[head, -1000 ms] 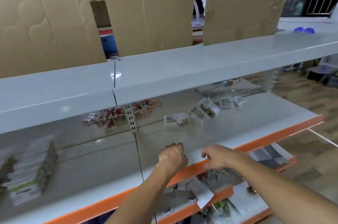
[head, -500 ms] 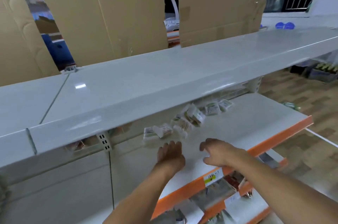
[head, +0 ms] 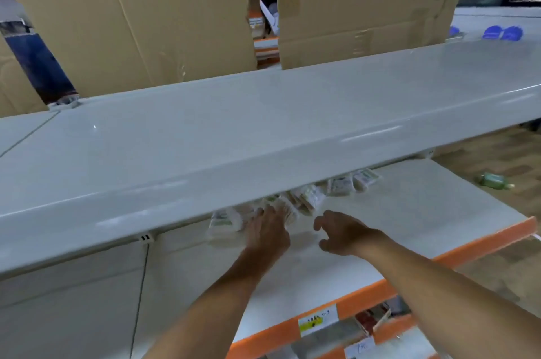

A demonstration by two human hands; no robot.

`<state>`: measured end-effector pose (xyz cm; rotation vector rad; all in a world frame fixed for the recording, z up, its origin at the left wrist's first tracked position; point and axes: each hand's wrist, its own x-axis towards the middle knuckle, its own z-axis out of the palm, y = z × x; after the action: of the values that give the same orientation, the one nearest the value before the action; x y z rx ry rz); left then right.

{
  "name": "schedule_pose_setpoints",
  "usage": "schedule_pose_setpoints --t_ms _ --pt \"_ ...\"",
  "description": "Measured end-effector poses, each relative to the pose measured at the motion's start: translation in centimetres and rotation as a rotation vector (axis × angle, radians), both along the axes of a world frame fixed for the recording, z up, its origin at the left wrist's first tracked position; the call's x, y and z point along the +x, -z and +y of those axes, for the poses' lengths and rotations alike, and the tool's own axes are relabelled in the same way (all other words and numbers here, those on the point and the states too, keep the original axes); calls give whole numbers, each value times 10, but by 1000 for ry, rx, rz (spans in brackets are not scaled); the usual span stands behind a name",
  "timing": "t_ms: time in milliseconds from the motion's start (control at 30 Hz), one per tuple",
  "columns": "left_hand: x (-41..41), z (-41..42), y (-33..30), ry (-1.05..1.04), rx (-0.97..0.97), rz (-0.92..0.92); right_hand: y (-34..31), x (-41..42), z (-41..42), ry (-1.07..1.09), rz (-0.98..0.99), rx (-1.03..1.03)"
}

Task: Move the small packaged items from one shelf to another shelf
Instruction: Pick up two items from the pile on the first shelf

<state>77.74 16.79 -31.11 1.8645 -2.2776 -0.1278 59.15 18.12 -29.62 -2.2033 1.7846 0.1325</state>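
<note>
Several small white-and-green packaged items (head: 310, 197) lie in a row at the back of the middle shelf (head: 409, 212), partly hidden under the top shelf (head: 263, 130). My left hand (head: 268, 231) reaches in with fingers stretched forward, its fingertips touching the packets near the left end of the row. My right hand (head: 339, 231) hovers just right of it above the shelf surface, fingers loosely curled and holding nothing. More packets (head: 341, 184) sit further right, clear of both hands.
Tall cardboard sheets (head: 146, 15) stand behind the top shelf. An orange strip with a yellow price label (head: 317, 319) edges the middle shelf; lower shelves (head: 374, 326) hold boxed goods. A green bottle (head: 494, 181) lies on the wooden floor at right.
Both hands have moved forward from the shelf's front edge toward the packets at the back. The left hand's fingers have opened onto the packets. My view has risen and shifted left.
</note>
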Motion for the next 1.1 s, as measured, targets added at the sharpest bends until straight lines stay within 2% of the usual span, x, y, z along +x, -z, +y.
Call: schedule_pose_setpoints --t_ms 167,367,533,633,800,933,1100 --pt "-18 -15 11 -135 -46 7 5 -20 -32 -83 -13 -75" --pt "-35 -9 23 -247 -74 8 13 -41 -73 77 -300 -42" --pt "-39 0 25 -291 -95 13 29 -42 -90 57 -396 -78" --pt "-40 0 23 -297 -74 26 39 -36 -93 42 -555 -111" --pt "-37 -6 17 -353 -64 15 46 -22 -97 243 -819 -188" --pt "-33 4 17 -286 -84 5 52 -16 -99 398 -822 -52" --pt "-21 16 14 -208 -45 37 56 -13 -96 421 -769 12"
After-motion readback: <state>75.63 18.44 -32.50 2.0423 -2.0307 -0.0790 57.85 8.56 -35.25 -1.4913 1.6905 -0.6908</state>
